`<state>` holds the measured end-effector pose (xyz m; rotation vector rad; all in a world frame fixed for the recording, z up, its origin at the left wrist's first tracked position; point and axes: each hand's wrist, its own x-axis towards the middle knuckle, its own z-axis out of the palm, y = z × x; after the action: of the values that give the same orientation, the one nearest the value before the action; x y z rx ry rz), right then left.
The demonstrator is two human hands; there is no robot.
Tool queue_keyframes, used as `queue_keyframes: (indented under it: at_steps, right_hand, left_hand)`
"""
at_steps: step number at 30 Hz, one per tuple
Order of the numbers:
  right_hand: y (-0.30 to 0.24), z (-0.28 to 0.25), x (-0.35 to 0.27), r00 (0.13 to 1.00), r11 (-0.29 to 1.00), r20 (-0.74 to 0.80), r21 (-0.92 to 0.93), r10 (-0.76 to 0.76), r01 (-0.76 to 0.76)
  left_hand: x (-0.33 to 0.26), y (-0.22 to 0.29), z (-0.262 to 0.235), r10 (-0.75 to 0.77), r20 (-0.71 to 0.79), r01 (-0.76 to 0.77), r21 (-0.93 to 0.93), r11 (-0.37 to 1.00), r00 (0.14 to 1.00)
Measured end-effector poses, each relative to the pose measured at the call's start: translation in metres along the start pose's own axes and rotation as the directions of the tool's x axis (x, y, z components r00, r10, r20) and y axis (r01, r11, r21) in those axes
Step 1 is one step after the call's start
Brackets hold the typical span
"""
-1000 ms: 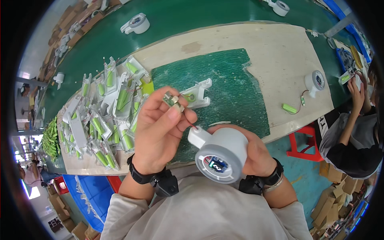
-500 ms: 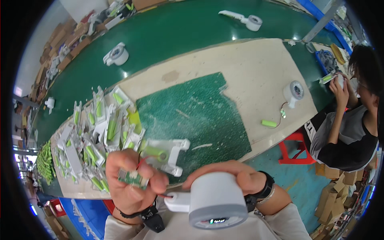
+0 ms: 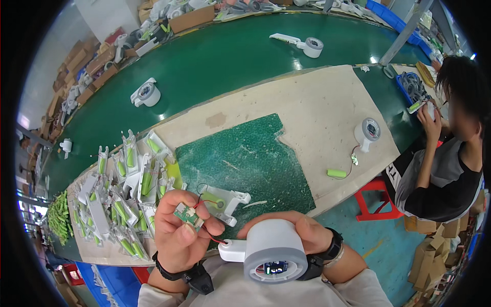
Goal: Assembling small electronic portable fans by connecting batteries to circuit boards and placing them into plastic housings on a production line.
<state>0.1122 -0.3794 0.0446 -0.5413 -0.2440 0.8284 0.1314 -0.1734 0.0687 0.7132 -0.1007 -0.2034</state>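
Two hands work close to the chest: the left hand (image 3: 181,233) pinches one small green circuit board (image 3: 187,215) between thumb and fingertips, and the right hand (image 3: 299,230) wraps closed around one white round housing (image 3: 273,250) (its far side hidden by the fingers). One red wire (image 3: 210,236) joins them. Beyond lie one white bracket (image 3: 225,199) on one green mat (image 3: 245,158), and many battery holders (image 3: 128,189), too crowded to count.

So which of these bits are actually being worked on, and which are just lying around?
In hand:
left hand holds small green circuit board
right hand holds round white housing
white handle part, wired to the board

Lying about:
pile of white-and-green parts
loose green cell
white unit
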Motion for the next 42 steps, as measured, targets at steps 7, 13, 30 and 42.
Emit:
queue_keyframes:
  at_steps: [7, 13, 30, 42]
  right_hand:
    - [0.002, -0.01, 0.005, 0.991, 0.997, -0.109, -0.034, -0.076, 0.073]
    - [0.006, -0.017, 0.012, 0.994, 0.997, -0.085, -0.01, -0.071, 0.07]
    - [0.012, -0.049, 0.025, 0.873, 0.958, -0.455, 0.127, -0.175, 0.258]
    - [0.019, -0.071, 0.019, 0.881, 0.979, -0.439, -0.175, -0.175, 0.107]
  left_hand:
    - [0.009, -0.003, -0.003, -0.004, 0.038, -0.001, 0.128, 0.992, 0.999]
    - [0.014, -0.002, -0.009, -0.047, 0.01, 0.046, 0.105, 0.993, 0.999]
    - [0.173, 0.034, 0.01, -0.001, -0.013, 0.009, 0.669, 0.743, 1.0]
    - [0.301, 0.108, -0.112, 0.229, -0.542, 0.375, 0.775, 0.509, 0.808]
